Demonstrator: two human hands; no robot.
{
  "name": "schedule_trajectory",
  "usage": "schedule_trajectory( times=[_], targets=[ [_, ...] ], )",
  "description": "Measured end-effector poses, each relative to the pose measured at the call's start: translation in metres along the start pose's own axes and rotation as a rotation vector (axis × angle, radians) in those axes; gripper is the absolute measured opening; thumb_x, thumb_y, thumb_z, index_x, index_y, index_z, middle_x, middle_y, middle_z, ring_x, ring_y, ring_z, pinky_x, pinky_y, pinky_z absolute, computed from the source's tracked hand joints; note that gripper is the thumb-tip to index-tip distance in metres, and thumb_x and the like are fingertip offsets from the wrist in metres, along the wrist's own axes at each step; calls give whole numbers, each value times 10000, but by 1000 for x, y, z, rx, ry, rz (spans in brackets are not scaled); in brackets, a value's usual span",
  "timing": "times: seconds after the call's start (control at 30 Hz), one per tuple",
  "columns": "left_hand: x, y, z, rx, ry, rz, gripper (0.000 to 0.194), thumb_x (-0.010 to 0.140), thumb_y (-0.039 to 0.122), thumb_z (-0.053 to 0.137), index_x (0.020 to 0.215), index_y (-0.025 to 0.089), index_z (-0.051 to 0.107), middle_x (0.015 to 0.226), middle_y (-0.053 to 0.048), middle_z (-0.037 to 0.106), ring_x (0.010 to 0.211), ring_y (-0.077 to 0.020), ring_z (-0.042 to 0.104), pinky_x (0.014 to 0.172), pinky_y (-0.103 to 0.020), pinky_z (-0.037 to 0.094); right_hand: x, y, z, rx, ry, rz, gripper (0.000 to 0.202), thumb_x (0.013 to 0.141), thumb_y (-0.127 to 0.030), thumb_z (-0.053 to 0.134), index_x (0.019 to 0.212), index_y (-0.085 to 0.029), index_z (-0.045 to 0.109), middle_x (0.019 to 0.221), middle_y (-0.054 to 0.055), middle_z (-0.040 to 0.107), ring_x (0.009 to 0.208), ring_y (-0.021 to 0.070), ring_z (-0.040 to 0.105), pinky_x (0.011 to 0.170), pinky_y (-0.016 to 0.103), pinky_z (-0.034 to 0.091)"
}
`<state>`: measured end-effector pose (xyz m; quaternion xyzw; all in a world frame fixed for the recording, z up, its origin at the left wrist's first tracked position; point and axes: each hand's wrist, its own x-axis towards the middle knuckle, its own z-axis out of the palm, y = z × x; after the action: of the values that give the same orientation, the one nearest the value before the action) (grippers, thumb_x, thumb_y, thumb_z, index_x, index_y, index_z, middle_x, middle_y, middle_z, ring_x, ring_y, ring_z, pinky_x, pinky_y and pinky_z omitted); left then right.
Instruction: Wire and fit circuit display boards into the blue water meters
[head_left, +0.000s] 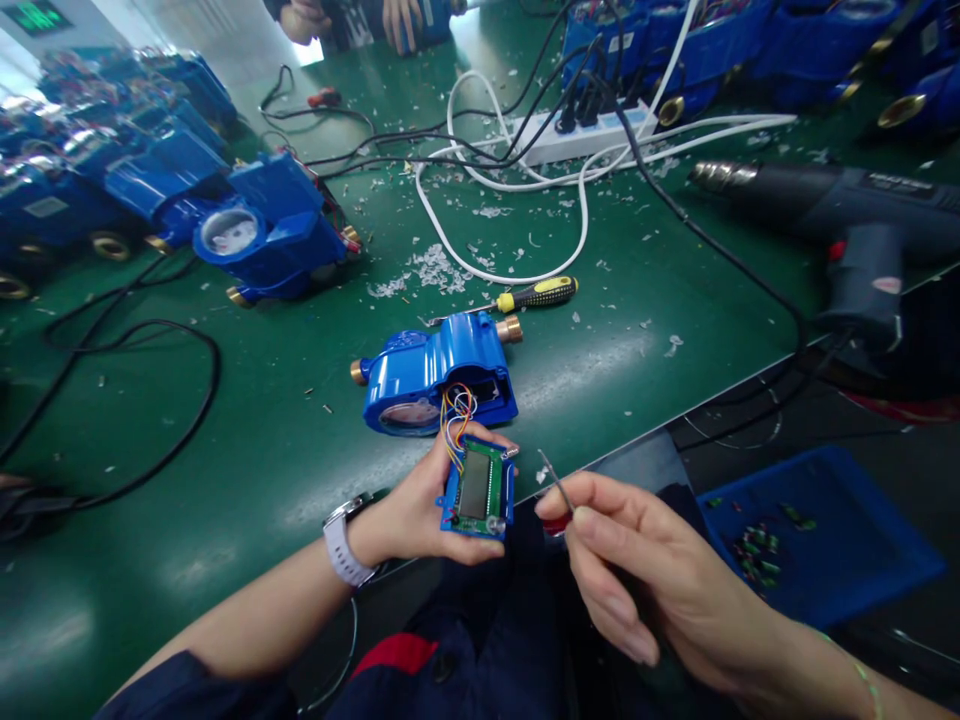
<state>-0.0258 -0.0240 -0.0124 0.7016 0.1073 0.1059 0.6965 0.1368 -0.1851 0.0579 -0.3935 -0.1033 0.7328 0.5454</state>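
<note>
My left hand (420, 510), with a watch at the wrist, is closed round a circuit board with an LCD screen (474, 485) in a blue frame. Thin coloured wires (459, 415) run from the board into the open cavity of a blue water meter (439, 365) with brass ends, lying on its side just beyond. To the right of the board, my right hand (637, 560) pinches a thin metal tool (555, 477) between thumb and forefinger, its tip pointing up and left, apart from the board. Whether it is tweezers or a pick I cannot tell.
Behind the meter lies a yellow-black screwdriver (538, 293) among plastic scraps. A power strip (577, 137) with cables, a heat gun (862, 220) and more blue meters (262, 230) stand around. Below right is a blue tray (862, 540) of small parts. Another person's hands (401, 22) show opposite.
</note>
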Motion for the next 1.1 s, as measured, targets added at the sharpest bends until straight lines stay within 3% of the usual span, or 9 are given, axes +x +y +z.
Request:
schedule_trajectory(
  times=[0.1, 0.17, 0.27, 0.4, 0.57, 0.67, 0.87, 1.1],
  targets=[
    [-1, 0, 1, -73, -20, -6, 788, 634, 270, 853, 1278, 257, 398, 1277, -131, 501, 1108, -298, 592, 952, -463, 498, -15, 10, -9, 137, -18, 84, 187, 949, -381, 565, 991, -199, 566, 577, -83, 490, 377, 21, 381, 404, 124, 328],
    [0, 2, 1, -110, -29, 1, 783, 635, 246, 852, 1270, 267, 395, 1280, -125, 494, 1116, -299, 591, 949, -465, 500, -24, 13, -15, 24, -92, 126, 295, 896, -418, 635, 1094, -216, 552, 712, -52, 554, 482, 32, 482, 502, 146, 407],
    [1, 5, 2, -133, -39, 2, 760, 656, 227, 838, 1268, 273, 390, 1284, -120, 489, 1134, -301, 583, 952, -468, 493, -34, 8, -19, -422, -131, 176, 404, 891, -379, 612, 1266, -247, 539, 921, 8, 600, 704, 88, 590, 687, 221, 493],
    [1, 5, 2, -158, -51, -3, 770, 656, 217, 838, 1275, 292, 387, 1305, -111, 482, 1158, -304, 570, 971, -474, 476, -39, -6, -12, -983, 6, 114, 470, 901, -265, 492, 1370, -240, 485, 1032, 42, 636, 934, 152, 627, 887, 295, 507],
    [0, 1, 1, -213, -60, -12, 799, 640, 182, 846, 1275, 303, 376, 1341, -106, 467, 1186, -296, 555, 979, -454, 472, -37, -8, -4, -1253, 25, -183, 316, 836, -105, 495, 1096, -215, 638, 1027, 51, 668, 956, 148, 664, 835, 210, 542],
    [0, -2, 2, -245, -56, -16, 811, 626, 196, 858, 1272, 287, 375, 1353, -119, 457, 1182, -301, 556, 982, -463, 471, -36, -3, -6, -1333, 33, -367, 343, 877, -97, 482, 1149, -215, 655, 1045, 63, 691, 884, 141, 691, 776, 188, 561],
    [1, -1, 2, -235, -62, 2, 802, 630, 175, 849, 1265, 295, 375, 1348, -112, 463, 1184, -298, 554, 982, -466, 469, -36, 8, -15, -1484, 8, -546, 402, 982, -174, 360, 1323, -174, 573, 895, 68, 710, 647, 146, 685, 616, 217, 584],
    [1, 3, 1, -215, -70, 2, 790, 650, 178, 839, 1273, 304, 370, 1352, -107, 458, 1201, -300, 546, 999, -486, 456, -37, 3, -16, -1602, 5, -608, 432, 980, -139, 319, 1338, -160, 560, 931, 85, 695, 711, 133, 699, 649, 198, 583]
  ],
)
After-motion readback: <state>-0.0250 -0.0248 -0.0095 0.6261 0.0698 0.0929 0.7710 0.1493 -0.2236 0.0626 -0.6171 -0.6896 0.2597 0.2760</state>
